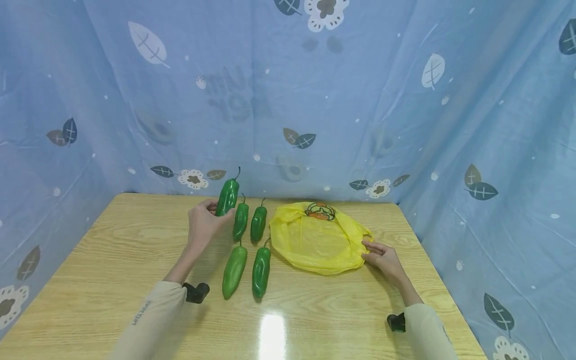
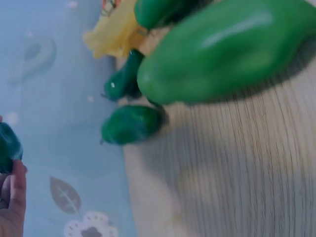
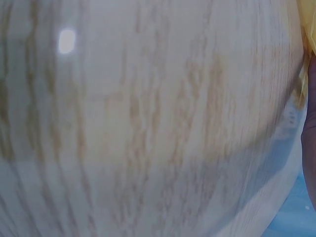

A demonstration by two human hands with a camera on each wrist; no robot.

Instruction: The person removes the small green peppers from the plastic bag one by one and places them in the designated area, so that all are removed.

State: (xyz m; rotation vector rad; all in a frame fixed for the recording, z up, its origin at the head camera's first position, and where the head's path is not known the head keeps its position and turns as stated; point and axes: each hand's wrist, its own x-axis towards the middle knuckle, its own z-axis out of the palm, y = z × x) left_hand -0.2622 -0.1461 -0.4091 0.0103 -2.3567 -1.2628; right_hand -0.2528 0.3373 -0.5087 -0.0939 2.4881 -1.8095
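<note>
My left hand [image 1: 204, 222] grips a glossy green pepper [image 1: 227, 196] and holds it up near the back edge of the table, its stem pointing upward. In the left wrist view that pepper [image 2: 9, 147] shows at the left edge, between thumb and fingers. On the table beside it lie several more green peppers, among them a lighter one [image 1: 235, 272] in front and a darker one [image 1: 258, 223] behind. A yellow plastic bag [image 1: 319, 245] with a printed figure lies spread out to their right. At its right end, my right hand [image 1: 383, 259] pinches the bag's edge between thumb and fingers.
The wooden table [image 1: 333, 315] runs back to a blue patterned curtain [image 1: 252, 100], which also hangs along both sides. A small black device [image 1: 196, 293] is worn at the left wrist, and another [image 1: 396, 322] at the right.
</note>
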